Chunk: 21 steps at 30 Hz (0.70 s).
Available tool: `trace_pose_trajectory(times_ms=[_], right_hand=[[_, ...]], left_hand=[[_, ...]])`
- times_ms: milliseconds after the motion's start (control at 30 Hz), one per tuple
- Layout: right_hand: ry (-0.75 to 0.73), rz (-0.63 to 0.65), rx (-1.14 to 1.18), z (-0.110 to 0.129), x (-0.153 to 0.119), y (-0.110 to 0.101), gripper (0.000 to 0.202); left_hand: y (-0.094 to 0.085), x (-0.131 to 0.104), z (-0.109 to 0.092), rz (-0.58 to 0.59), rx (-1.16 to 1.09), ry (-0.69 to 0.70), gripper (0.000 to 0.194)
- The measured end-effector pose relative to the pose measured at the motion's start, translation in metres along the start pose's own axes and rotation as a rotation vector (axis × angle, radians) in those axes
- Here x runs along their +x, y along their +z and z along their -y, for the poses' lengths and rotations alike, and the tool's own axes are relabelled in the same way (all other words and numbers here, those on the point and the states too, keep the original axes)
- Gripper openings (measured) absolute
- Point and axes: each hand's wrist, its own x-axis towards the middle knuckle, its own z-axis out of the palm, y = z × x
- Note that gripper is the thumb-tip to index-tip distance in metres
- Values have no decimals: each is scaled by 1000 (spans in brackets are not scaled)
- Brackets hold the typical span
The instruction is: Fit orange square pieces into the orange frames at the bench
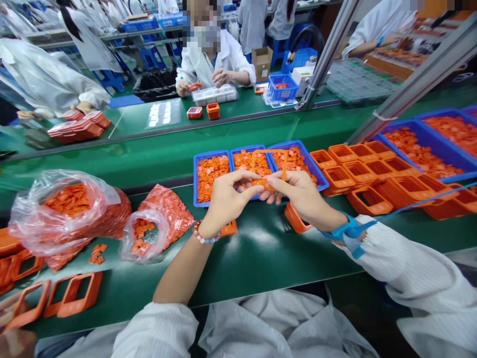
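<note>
Both my hands pinch an orange plastic frame [264, 184], held up over the front of the blue trays. My left hand [228, 199] grips its near left side between thumb and fingers. On the near right side, the fingers of my right hand [300, 196] are closed as well. Any small part between my fingertips is hidden. Behind the frame sit a left blue tray [195, 181], a middle tray and a right tray [315, 171], filled with small orange pieces. Another orange frame [229, 228] lies partly behind my left wrist, and one more [296, 219] lies under my right hand.
Stacked orange frames [357, 171] and larger blue bins [443, 176] stand to the right. Left are open plastic bags [112, 209] of orange pieces, loose pieces [97, 253] and frames [80, 293]. Another person's hand [18, 318] is at lower left. Co-workers sit across the green bench.
</note>
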Motion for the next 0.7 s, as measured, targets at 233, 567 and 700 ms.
trace_pose_trajectory(times_ms=[233,567,700], right_hand=[[-68,21,-16,4,-2,-2,35],[-123,-47,-53,-4,4,7,35],[-141,-12,-124,1,3,8,38]], left_hand=[[13,0,-2,-55,-384,-185,46],[24,-6,-8,-182,-466,-257,39],[22,-5,-9,-174,-433,-213,37]])
